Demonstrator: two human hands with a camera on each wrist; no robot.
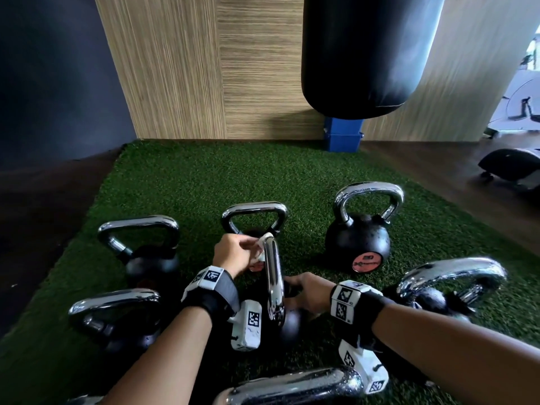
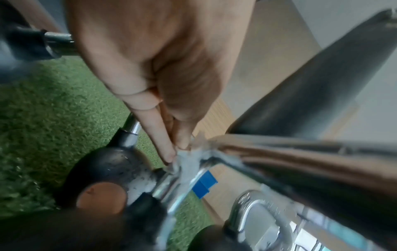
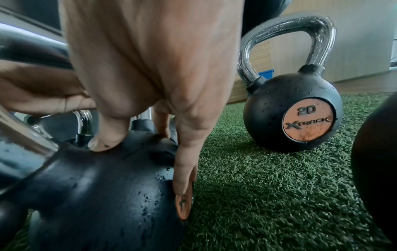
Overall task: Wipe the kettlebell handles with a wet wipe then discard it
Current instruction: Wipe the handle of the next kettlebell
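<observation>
Several black kettlebells with chrome handles stand on green turf. My left hand pinches a crumpled white wet wipe against the far end of the middle kettlebell's chrome handle. The left wrist view shows my fingertips pressing the wipe onto the handle's bend. My right hand rests on the same kettlebell's black ball. Its spread fingers press on the wet ball.
A 20 kg kettlebell stands to the right, and others sit at left, behind, near left, right and at my feet. A black punching bag hangs above a blue bin by the wooden wall.
</observation>
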